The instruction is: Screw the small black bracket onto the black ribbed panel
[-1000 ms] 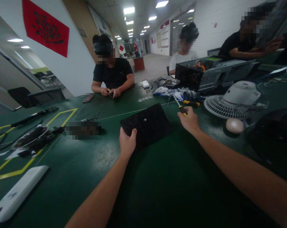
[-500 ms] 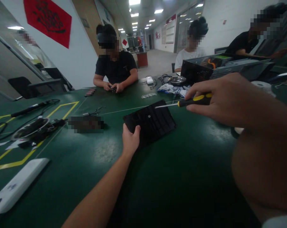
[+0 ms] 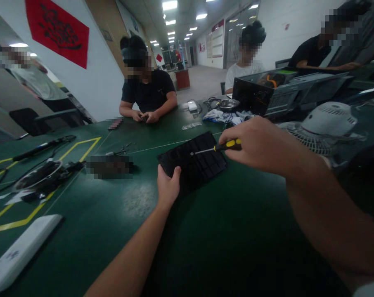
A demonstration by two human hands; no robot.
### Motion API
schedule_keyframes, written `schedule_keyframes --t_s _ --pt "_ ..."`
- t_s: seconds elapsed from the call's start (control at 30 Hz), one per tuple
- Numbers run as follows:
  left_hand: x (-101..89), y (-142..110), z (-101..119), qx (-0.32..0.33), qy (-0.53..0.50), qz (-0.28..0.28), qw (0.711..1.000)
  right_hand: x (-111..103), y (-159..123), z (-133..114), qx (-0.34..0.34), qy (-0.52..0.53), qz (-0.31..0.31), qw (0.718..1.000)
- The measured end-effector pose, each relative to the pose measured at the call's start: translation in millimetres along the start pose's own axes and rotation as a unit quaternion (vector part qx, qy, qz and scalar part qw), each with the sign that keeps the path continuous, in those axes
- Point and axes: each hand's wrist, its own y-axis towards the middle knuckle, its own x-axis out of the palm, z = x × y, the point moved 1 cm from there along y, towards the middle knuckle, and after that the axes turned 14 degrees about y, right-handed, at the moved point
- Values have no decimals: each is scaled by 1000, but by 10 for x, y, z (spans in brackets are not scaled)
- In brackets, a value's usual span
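Observation:
My left hand (image 3: 169,185) grips the near left corner of a flat black ribbed panel (image 3: 205,159), thumb on top, holding it tilted over the green table (image 3: 137,247). My right hand (image 3: 252,144) is closed around the black and yellow handle of a screwdriver (image 3: 228,145). Its thin metal shaft points left across the panel, and the tip is at a small round silver spot (image 3: 192,154), seemingly a screw head. Whether the tip sits in it or just beside it I cannot tell. The fingers of the left hand under the panel are hidden.
A white power-bank-like case (image 3: 26,251) lies at the near left, cables (image 3: 40,175) behind it. An opened computer case (image 3: 267,93), a cloth (image 3: 227,116), a metal bowl (image 3: 229,104) and a white fan (image 3: 327,119) stand right. A person (image 3: 148,90) sits opposite, handling something small.
My right hand has moved left and slightly down, bringing the screwdriver tip from the panel's upper part to the silver spot. The fan has come into fuller view. The left hand keeps its hold.

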Motion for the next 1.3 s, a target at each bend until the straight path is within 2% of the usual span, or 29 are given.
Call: schedule_keyframes --t_s 0.33,0.73,1.3 --pt "-4 -5 -6 17 -4 -2 1000 156 63 -68 -3 23 6 1000" --pt "4 -6 2 14 -7 -4 1000 209 91 -37 14 23 15 1000" --pt "-10 -12 -3 10 1 -1 1000 257 68 -109 65 26 -12 997"
